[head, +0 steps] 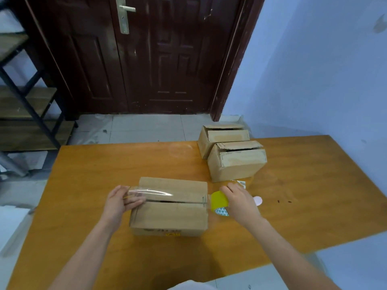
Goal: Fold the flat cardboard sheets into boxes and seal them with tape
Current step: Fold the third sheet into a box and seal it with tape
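A folded cardboard box (170, 214) stands on the orange table (88, 170) in front of me, its two top flaps nearly meeting along a dark seam. A strip of clear tape (165, 194) is stretched above that seam. My left hand (119, 204) pinches the free end of the strip at the box's left edge. At the box's right edge my right hand (240, 203) grips the yellow tape roll (219, 203).
Two more folded boxes, the nearer box (236, 164) and the farther box (224, 137), sit at the table's far right with their top flaps untaped. A small white round thing (258, 200) lies right of my right hand. A dark door and a shelf rack stand beyond.
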`<state>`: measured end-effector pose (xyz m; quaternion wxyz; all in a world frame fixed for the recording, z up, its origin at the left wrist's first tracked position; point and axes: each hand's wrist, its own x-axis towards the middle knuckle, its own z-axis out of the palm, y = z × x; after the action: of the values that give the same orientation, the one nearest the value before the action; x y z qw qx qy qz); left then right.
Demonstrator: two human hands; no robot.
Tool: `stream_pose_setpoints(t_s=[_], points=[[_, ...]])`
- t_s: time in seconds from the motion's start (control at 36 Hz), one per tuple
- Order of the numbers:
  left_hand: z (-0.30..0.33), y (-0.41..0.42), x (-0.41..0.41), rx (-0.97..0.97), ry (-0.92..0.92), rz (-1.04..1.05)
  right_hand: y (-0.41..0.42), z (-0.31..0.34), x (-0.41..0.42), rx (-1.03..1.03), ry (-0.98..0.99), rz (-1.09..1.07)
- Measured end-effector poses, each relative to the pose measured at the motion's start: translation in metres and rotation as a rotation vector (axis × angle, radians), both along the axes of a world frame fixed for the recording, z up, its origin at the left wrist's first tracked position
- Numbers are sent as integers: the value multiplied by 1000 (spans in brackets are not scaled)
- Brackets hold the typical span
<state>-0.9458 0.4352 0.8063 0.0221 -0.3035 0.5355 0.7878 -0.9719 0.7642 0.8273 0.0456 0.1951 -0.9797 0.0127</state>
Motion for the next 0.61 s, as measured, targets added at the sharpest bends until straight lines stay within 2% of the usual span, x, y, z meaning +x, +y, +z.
stream_pose_setpoints(t_s=[0.42,0.47,0.61], points=[[-4,5,9,16,101,54,-5,-25,-4,53,10,7],[-4,4,11,-93,123,53,-5,-25,-4,67,19,13],[-1,-6,13,-515,189,-79,-4,-29,-5,76,22,6]])
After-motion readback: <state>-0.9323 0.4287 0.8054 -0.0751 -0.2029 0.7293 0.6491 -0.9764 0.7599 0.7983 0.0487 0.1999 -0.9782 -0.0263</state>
